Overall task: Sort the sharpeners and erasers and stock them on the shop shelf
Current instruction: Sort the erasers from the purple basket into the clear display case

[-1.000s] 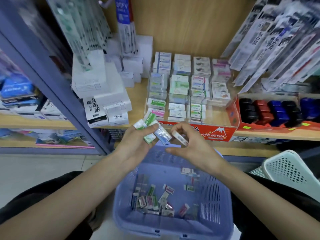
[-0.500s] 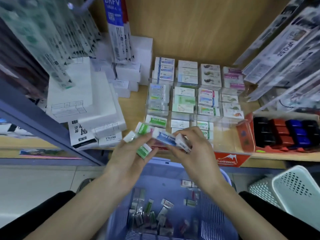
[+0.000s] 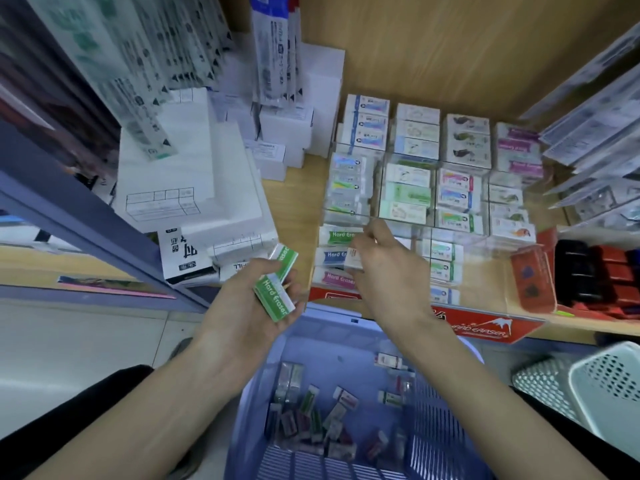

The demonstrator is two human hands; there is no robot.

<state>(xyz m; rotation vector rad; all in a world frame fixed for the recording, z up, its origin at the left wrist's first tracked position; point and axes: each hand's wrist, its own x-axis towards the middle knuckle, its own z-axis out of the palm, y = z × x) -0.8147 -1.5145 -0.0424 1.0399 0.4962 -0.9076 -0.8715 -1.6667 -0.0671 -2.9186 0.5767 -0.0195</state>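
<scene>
My left hand (image 3: 256, 306) holds two or three green-sleeved "Hard Eraser" erasers (image 3: 275, 299) in front of the shelf edge. Over the front left compartment of the clear display tray (image 3: 498, 237), my right hand (image 3: 384, 268) pinches a white eraser (image 3: 354, 259). In that compartment lie a green eraser (image 3: 337, 234), a blue one (image 3: 334, 255) and a pink one (image 3: 337, 278). Behind them stand rows of stacked boxed erasers (image 3: 415, 168). Below my arms, a purple basket (image 3: 446, 455) contains several loose erasers and sharpeners (image 3: 311, 420).
White boxes (image 3: 187, 181) are stacked on the wooden shelf at the left, with hanging packets above them. A red tray with dark and red blocks (image 3: 595, 275) sits at the right. A white perforated basket (image 3: 606, 389) stands at lower right. A blue-grey shelf post (image 3: 86, 233) crosses the left.
My right hand has moved forward from my left hand to the tray's front left compartment. The blue eraser it held half a second ago is gone from it. My left hand dropped slightly.
</scene>
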